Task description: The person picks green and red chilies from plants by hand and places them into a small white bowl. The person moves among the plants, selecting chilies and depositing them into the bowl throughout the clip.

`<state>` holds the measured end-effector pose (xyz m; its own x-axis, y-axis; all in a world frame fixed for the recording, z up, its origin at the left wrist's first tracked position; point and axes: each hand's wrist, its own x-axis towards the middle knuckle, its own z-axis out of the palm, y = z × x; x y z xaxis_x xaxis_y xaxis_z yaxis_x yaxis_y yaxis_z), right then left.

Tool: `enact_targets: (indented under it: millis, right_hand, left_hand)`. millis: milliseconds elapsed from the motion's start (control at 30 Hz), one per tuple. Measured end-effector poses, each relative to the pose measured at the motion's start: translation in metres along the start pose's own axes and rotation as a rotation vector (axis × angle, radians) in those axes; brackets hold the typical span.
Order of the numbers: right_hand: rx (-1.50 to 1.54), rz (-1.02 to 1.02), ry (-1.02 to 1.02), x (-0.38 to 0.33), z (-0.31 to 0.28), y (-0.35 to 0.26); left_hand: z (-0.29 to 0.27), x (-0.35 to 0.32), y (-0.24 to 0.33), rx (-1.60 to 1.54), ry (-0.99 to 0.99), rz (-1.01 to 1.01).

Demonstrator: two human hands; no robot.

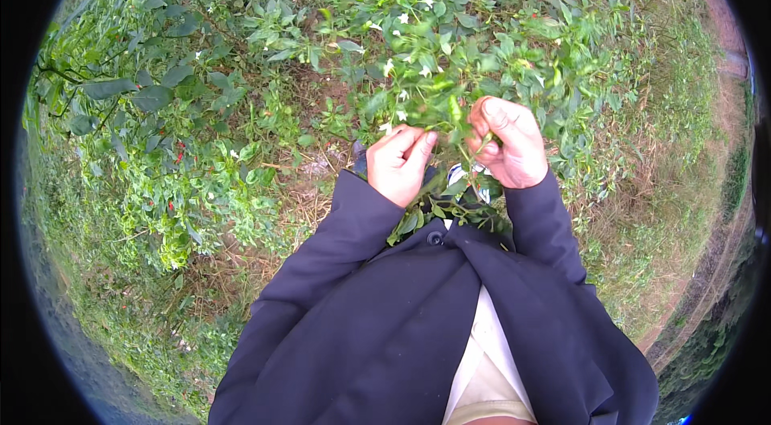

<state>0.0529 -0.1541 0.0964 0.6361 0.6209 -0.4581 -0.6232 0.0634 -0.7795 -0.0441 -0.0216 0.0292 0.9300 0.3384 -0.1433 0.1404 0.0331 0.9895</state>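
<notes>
Fingers (419, 144) of the left hand (399, 161) are curled together, thumb and fingertips pinched on leafy stems at the near edge of the pepper plant (434, 47). Whether a fruit sits inside that pinch cannot be told, since the leaves cover it. Just beside it, the right hand (507, 144) is also closed, its fingers (502, 116) folded down around a sprig of the same plant, with a slim green chili (454, 108) standing upright between the two hands, close against the right thumb.

Both hands come out of dark navy sleeves (345, 224) and are near each other but not touching, held right in front of the person's chest, where a dark jacket button (434, 238) shows below the leaves.

The plant spreads away from the hands toward the top of the view, carrying small white flowers (403, 18). To the left stands another bush with a few small red chilies (178, 156) among its leaves. Dry straw and bare soil (309, 176) lie between the plants.
</notes>
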Motion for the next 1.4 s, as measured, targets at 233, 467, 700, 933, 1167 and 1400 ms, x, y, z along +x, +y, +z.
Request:
enact_targets:
  millis: [233,467,700,933,1167,1400]
  right_hand:
    - [-0.441,-0.088,0.157,-0.002,0.008,0.018]
    - [-0.151,0.043,0.029,-0.017,0.004,0.029]
    - [0.389,0.029,-0.074,-0.026,0.003,0.035]
    - [0.436,-0.354,-0.043,-0.041,-0.018,-0.034]
    - [-0.928,-0.297,-0.039,-0.033,0.015,0.021]
    - [-0.144,-0.022,-0.032,-0.023,0.021,0.019]
  left_hand:
    - [-0.013,-0.007,0.007,-0.475,-0.092,-0.287]
    - [-0.013,-0.019,0.016,-0.047,-0.061,0.102]
    - [-0.008,-0.026,0.030,0.154,-0.062,0.262]
    - [-0.018,-0.032,0.015,0.209,0.068,0.095]
    - [-0.016,-0.027,0.025,0.288,0.007,0.158]
    - [-0.015,-0.029,0.019,0.393,-0.016,0.331]
